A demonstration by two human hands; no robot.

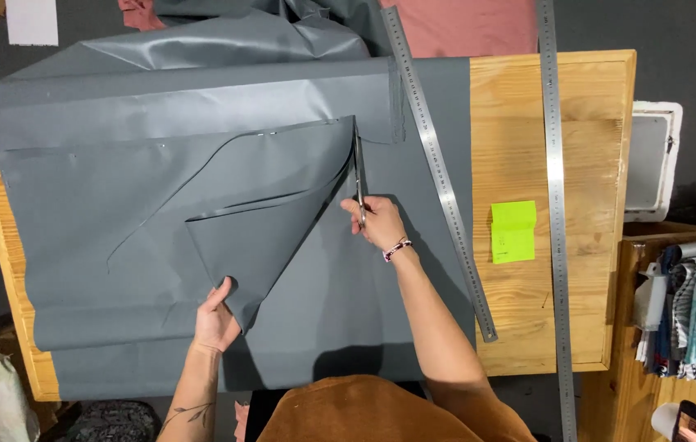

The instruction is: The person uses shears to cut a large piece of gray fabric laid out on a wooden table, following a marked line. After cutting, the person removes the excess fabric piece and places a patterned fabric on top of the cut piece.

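Wooden counter (544, 123) under grey sheet (119, 180). R hand (381, 223) fingers clamped on scissors (359, 176); L hand (215, 321) pinches cut flap (266, 245) beside scissors. Keep flap taut, blades on line.

I am seeing two steel rulers (440, 176) (557, 213), one green sticky note (513, 232), one pair of scissors (359, 176), and one grey sheet (119, 213).

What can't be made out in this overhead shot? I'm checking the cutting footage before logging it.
Head view only:
- scissors: handles hidden inside the right hand.
- grey sheet: far end runs off the top edge; near edge covered by the person's body.
- green note: any marks too small to tell.
- long ruler: both ends cut off by the frame.
- left hand: fingertips hidden under the folded flap.
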